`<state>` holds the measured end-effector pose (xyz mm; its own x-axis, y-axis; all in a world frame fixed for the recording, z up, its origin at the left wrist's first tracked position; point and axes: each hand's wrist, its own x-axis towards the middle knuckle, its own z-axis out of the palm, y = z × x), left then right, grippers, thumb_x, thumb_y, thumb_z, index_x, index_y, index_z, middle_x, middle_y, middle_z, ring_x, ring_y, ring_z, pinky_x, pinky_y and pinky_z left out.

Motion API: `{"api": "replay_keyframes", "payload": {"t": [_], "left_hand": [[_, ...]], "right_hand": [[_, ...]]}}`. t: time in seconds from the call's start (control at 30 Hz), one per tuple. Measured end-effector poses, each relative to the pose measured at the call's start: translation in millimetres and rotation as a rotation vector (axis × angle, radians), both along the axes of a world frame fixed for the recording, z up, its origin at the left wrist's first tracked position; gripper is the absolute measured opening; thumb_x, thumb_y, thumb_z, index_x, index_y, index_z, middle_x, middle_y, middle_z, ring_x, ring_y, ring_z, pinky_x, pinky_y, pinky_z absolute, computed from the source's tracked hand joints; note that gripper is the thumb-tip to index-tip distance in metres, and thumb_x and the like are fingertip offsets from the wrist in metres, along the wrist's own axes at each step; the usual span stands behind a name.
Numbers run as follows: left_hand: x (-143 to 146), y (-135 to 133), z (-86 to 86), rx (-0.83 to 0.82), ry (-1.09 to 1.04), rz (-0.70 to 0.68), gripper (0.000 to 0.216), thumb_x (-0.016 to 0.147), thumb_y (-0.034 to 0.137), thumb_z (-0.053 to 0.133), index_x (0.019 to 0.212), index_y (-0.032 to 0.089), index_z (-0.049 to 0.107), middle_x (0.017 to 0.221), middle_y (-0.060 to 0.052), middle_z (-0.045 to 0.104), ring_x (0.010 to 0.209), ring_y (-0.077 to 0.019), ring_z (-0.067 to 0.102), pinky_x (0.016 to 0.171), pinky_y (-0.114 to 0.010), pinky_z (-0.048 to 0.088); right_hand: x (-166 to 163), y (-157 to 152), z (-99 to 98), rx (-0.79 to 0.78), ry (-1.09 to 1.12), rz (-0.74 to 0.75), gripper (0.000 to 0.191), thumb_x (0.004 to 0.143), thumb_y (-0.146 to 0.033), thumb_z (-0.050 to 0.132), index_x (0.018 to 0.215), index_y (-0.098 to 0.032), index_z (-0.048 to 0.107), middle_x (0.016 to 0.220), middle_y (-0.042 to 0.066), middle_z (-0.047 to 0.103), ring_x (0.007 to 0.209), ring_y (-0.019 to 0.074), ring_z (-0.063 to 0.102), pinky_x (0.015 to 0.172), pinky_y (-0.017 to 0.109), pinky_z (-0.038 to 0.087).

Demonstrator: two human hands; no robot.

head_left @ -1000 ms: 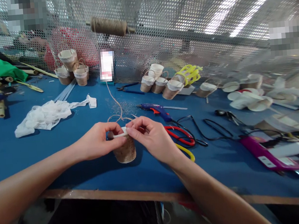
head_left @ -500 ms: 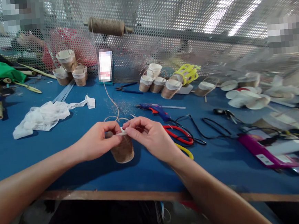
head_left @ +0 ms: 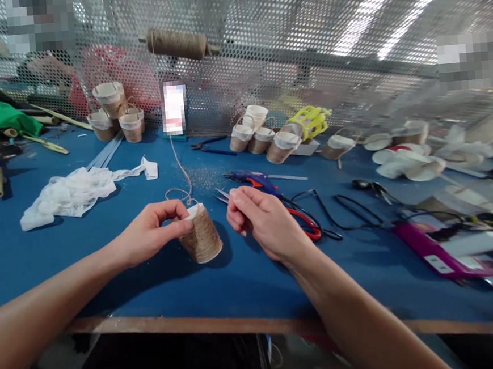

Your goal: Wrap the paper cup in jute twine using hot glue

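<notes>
Right hand (head_left: 270,219) has moved right, off the brown cup (head_left: 203,239); fingers together, nothing visible between. Left hand (head_left: 150,232), nearer, pinches the cup's rim; cup right of those fingers, long axis tilted, base rightward.

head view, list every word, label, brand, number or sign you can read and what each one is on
No text can be read in this picture.
Purple object at right: pale label with dark marks, too small and blurred to read.
Upright screen at the back: pixelated, nothing legible.
Brown cup in the left hand: no lettering shows.
</notes>
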<state>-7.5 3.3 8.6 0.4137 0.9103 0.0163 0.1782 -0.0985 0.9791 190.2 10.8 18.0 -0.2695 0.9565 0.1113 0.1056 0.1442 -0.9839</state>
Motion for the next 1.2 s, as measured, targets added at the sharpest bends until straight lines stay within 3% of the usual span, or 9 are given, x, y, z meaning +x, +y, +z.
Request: {"api": "replay_keyframes", "payload": {"t": [0.17,0.37,0.67,0.77,0.83,0.9,1.0,1.07,1.2], "left_hand": [[-3,3,-4.4,0.019,0.005,-0.039,0.018,0.077,0.03,0.055,0.069,0.014,0.052,0.069,0.0,0.053,0.067,-0.0121,0.047,0.065,-0.026,0.039],[-7,5,-2.7,0.04,0.043,-0.1,0.018,0.079,0.03,0.054,0.07,0.014,0.052,0.074,-0.002,0.055,0.071,-0.013,0.049,0.068,-0.027,0.039],[-10,7,-0.7,0.079,0.082,-0.149,0.018,0.079,0.03,0.053,0.07,0.014,0.053,0.079,-0.003,0.058,0.075,-0.0143,0.051,0.071,-0.028,0.041],[-10,6,-0.1,0.079,0.102,-0.147,0.019,0.079,0.031,0.052,0.07,0.015,0.052,0.082,-0.003,0.058,0.077,-0.0147,0.051,0.073,-0.028,0.04],[-11,6,0.5,0.078,0.111,-0.151,0.019,0.08,0.031,0.052,0.071,0.015,0.052,0.084,-0.003,0.059,0.079,-0.0151,0.052,0.074,-0.028,0.04],[-11,6,0.8,0.082,0.123,-0.157,0.019,0.08,0.031,0.051,0.071,0.015,0.052,0.086,-0.004,0.06,0.081,-0.0156,0.053,0.075,-0.029,0.04],[-11,6,0.9,0.089,0.156,-0.149,0.019,0.08,0.032,0.051,0.07,0.015,0.051,0.088,-0.003,0.061,0.082,-0.0159,0.054,0.075,-0.028,0.041],[-12,6,1.2,0.093,0.173,-0.152,0.02,0.08,0.033,0.051,0.069,0.016,0.05,0.088,-0.002,0.061,0.082,-0.0159,0.054,0.076,-0.028,0.04],[-13,8,3.7,0.101,0.19,-0.181,0.019,0.079,0.033,0.053,0.069,0.016,0.051,0.086,-0.001,0.06,0.082,-0.0158,0.053,0.078,-0.028,0.04]], "right_hand": [[1,-1,5.8,-0.032,-0.122,0.048,0.016,0.081,-0.029,0.055,0.071,-0.017,0.051,0.062,-0.003,0.054,0.054,0.0079,0.049,0.052,0.022,0.041],[5,1,9.2,0.062,-0.247,0.032,0.006,0.073,-0.018,0.059,0.078,-0.016,0.056,0.072,-0.002,0.055,0.063,0.0085,0.052,0.062,0.024,0.043],[-1,-2,9.5,0.122,-0.586,-0.014,0.015,0.084,-0.02,0.042,0.08,-0.016,0.057,0.051,-0.006,0.047,0.045,0.0084,0.044,0.046,0.022,0.035],[2,1,12.7,0.146,-0.76,0.02,0.023,0.085,-0.03,0.044,0.075,-0.016,0.06,0.044,-0.005,0.047,0.041,0.009,0.044,0.046,0.023,0.034],[11,10,15.2,0.164,-0.898,-0.018,0.027,0.083,-0.04,0.048,0.078,-0.017,0.062,0.053,-0.002,0.057,0.049,0.0118,0.052,0.051,0.025,0.038],[25,26,15.5,0.19,-1.047,-0.176,0.027,0.081,-0.041,0.053,0.09,-0.017,0.061,0.074,0.005,0.066,0.068,0.0176,0.06,0.062,0.029,0.042],[51,58,8.7,0.124,-1.148,-0.348,0.024,0.081,-0.032,0.056,0.089,-0.01,0.061,0.089,0.017,0.063,0.083,0.0258,0.059,0.071,0.037,0.043],[64,78,0.0,0.03,-1.178,-0.352,0.019,0.08,-0.028,0.06,0.088,-0.011,0.061,0.092,0.014,0.062,0.084,0.0226,0.059,0.073,0.037,0.045],[74,101,-14.6,-0.085,-1.126,-0.314,0.025,0.087,-0.03,0.051,0.109,-0.017,0.055,0.112,0.008,0.056,0.093,0.0169,0.057,0.078,0.035,0.048]]}}
